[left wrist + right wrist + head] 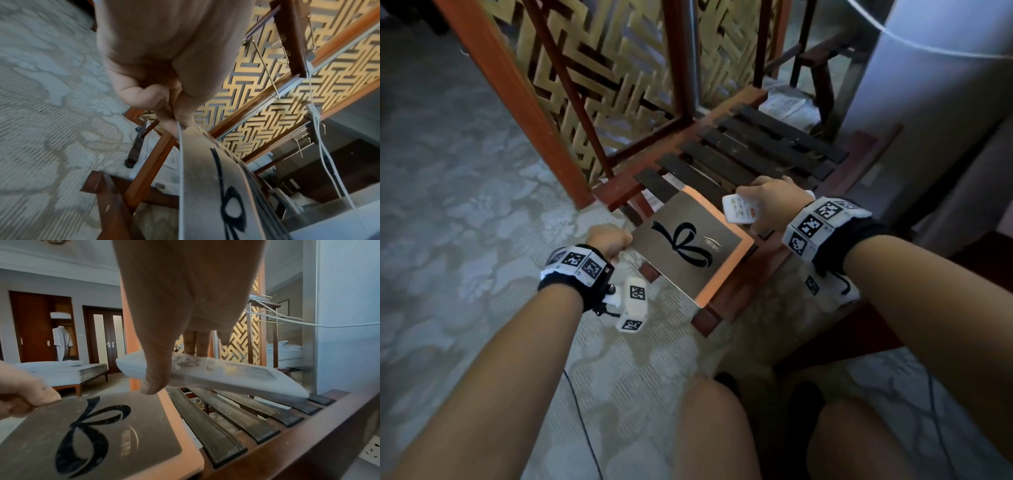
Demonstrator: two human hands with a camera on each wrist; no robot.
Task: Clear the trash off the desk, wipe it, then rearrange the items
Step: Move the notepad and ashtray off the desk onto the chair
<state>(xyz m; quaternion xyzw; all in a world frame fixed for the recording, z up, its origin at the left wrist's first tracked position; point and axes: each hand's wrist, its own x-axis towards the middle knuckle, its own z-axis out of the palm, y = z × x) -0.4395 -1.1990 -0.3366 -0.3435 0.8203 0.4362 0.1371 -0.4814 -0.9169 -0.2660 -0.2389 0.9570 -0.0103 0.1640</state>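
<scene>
A flat grey box (690, 248) with a black ribbon drawing and an orange rim lies over the near end of a slatted wooden rack (750, 154). My left hand (608, 240) pinches its left corner; the left wrist view shows the box (207, 186) edge-on under my left hand (174, 113). My right hand (774, 197) holds a white remote control (741, 209) just above the box's far right corner. In the right wrist view my right hand (176, 353) has its thumb over the remote (226, 374), which hangs above the slats, with the box (98, 434) below it.
A gold lattice screen (599, 68) in a red-brown frame stands behind the rack. Patterned grey carpet (465, 205) spreads to the left. A white column (935, 68) with a cable rises at the right. My bare knees (715, 431) are at the bottom.
</scene>
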